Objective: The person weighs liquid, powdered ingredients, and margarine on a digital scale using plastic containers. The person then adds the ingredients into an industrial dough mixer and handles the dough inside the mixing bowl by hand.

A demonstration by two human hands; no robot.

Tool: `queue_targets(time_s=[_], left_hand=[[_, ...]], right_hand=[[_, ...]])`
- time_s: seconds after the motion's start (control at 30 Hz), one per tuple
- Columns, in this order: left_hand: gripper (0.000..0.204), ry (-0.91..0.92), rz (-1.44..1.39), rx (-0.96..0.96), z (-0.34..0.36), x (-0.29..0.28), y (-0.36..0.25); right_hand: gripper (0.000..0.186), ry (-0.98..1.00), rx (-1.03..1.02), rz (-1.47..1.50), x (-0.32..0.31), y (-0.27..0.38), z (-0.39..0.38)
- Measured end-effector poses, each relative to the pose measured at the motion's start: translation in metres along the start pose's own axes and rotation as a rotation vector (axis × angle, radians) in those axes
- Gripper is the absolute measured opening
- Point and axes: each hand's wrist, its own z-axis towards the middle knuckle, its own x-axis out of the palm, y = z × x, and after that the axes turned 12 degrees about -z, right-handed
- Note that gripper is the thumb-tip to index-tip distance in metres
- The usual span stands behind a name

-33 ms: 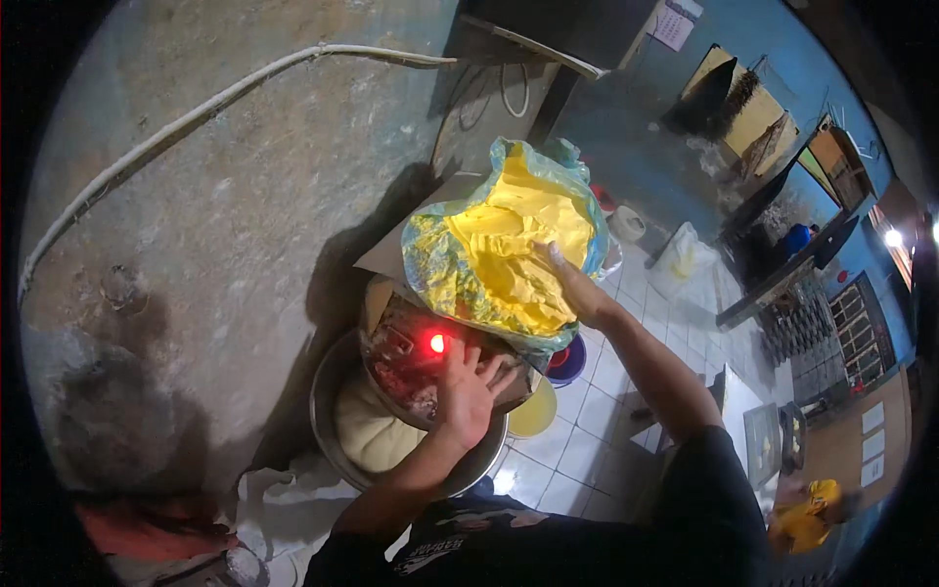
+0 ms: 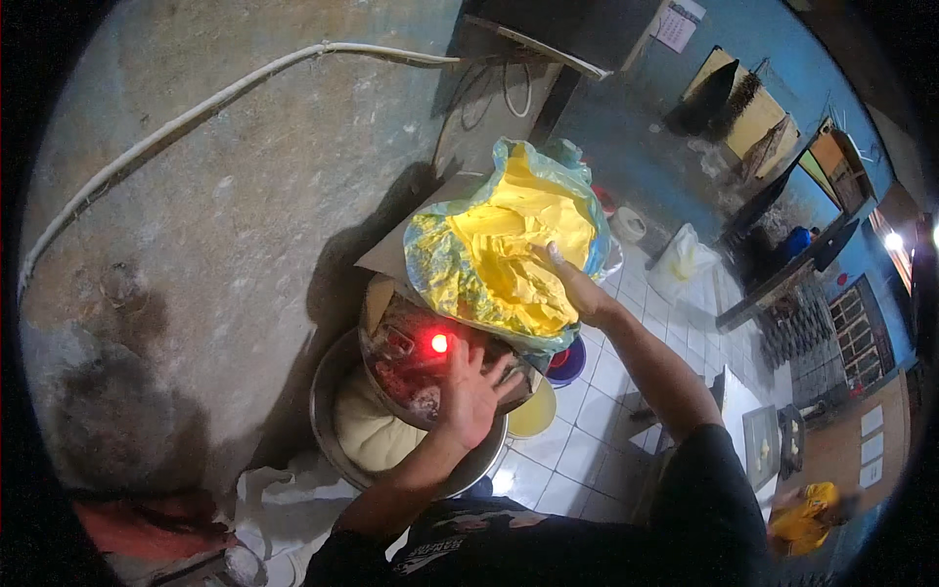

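Note:
A blue plastic bag (image 2: pixel 518 157), opened wide, holds a soft yellow paste like margarine (image 2: pixel 489 235); it rests on top of a mixing machine (image 2: pixel 396 357) with a glowing red light. My right hand (image 2: pixel 582 293) reaches into the bag from the right, thumb along the surface and the other fingers mostly hidden, closed in the paste. Below the bag, my left hand (image 2: pixel 468 401) is open with fingers spread, close by the machine's front beside the red light, holding nothing. Under the machine a metal bowl (image 2: pixel 321 411) contains pale dough (image 2: pixel 367 426).
A rough wall (image 2: pixel 225 245) with a pale cable stands close on the left. Beside the bowl are a yellow tub (image 2: pixel 533 411) and a purple bucket (image 2: pixel 567 362) on white floor tiles. A white bag (image 2: pixel 682 262) lies farther off; a person in yellow (image 2: pixel 807 519) is at right.

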Motion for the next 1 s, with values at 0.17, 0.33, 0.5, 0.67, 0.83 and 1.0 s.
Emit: queue_targets(time_s=[0.17,0.33,0.5,0.67,0.83,1.0], left_hand=[[0.082,0.08,-0.105,-0.046,0.006,0.004,0.002],[0.085,0.128,-0.194,-0.04,0.012,0.004,0.008],[0.076,0.231,-0.19,0.022,0.02,-0.008,0.018],[0.067,0.246,-0.22,0.102,0.034,0.003,0.023],[0.057,0.237,-0.459,-0.019,0.037,-0.007,0.016],[0.057,0.164,-0.259,-0.038,0.022,-0.008,0.004]], right_hand=[[0.059,0.173,0.04,0.138,0.006,-0.001,0.016],[0.057,0.118,0.19,0.164,0.011,0.001,0.027],[0.058,0.215,0.19,0.114,0.018,0.023,0.019],[0.076,0.007,-0.022,-0.778,0.029,0.047,-0.012],[0.082,-0.059,-0.347,-1.118,0.047,0.04,-0.04],[0.08,-0.163,-0.262,-0.528,-0.009,0.031,-0.04]])
